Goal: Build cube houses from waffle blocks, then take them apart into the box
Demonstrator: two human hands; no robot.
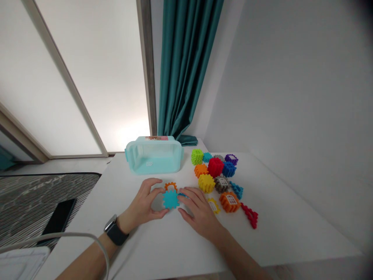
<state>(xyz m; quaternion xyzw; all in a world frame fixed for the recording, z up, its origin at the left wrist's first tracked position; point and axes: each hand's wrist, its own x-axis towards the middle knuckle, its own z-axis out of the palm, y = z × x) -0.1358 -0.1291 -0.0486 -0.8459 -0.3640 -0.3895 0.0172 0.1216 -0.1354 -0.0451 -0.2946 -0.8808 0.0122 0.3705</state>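
The turquoise cog-edged plastic piece (170, 199) is held between your hands, with your left hand (142, 202) on one side and your right hand (199, 212) on the other, fingers closed against its edges. An orange cog piece (170, 187) sits just behind it, beyond your left fingers (155, 190). A heap of colored toy blocks (215, 167) lies past your right fingers (189, 196).

Nothing legible (block labels (231, 199) too blurred)
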